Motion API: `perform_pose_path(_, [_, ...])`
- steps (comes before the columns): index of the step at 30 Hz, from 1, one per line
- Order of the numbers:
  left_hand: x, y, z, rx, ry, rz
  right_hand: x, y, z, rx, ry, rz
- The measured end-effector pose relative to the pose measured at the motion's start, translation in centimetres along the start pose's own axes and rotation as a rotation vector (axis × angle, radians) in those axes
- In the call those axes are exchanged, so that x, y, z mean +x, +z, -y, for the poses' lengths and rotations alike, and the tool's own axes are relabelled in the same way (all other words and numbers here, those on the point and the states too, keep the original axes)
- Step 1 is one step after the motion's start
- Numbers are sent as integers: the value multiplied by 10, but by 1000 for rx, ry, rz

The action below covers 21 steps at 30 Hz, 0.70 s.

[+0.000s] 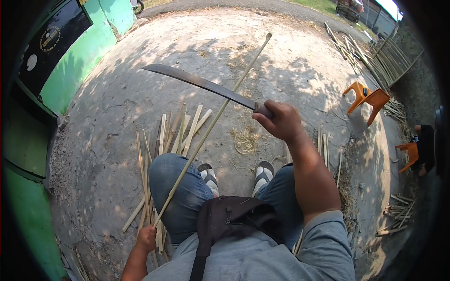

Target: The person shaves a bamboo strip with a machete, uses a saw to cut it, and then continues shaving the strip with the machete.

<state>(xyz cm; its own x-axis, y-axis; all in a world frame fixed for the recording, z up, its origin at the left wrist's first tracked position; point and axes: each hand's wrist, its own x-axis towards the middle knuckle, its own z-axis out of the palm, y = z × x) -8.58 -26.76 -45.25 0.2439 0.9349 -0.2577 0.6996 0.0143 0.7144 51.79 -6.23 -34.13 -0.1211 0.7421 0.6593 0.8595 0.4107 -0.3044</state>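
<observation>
Two hands work: the left hand [146, 238] grips a bamboo strip [213, 124] slanting over the knee, the right hand [280, 120] clenches a machete [201, 84] (blade raised); likely shaving, needing a controlled downstroke.

A long dark machete [201, 84] crosses a thin, slanted bamboo stick [211, 124].

The round emblem [49, 38] on the black sign [51, 44] carries unreadable lettering.

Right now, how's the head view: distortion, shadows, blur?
Head view: strong fisheye, black vignette at the corners; dappled tree shade on the ground, no glare; blade, bamboo strip and right hand sharp; left hand shaded at the lower edge.
</observation>
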Motion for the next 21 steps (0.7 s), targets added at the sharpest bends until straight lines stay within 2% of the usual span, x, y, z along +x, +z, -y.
perform_pose_path(7, [4, 9, 15, -7, 8, -17, 0, -7, 20, 8, -149, 59])
perform_pose_path(9, [5, 8, 17, -19, 29, -26, 3, -8, 2, 20, -43, 47])
perform_pose_path(11, [5, 5, 15, 4, 29, -15, 4, -4, -12, 112, 153, -21])
perform_pose_path(14, [0, 3, 8, 11, 29, -17, 3, -1, -4, 10, 108, -14])
perform_pose_path(21, [7, 18, 18, 51, 35, -60, -2, -15, 29, 58, 22, 33])
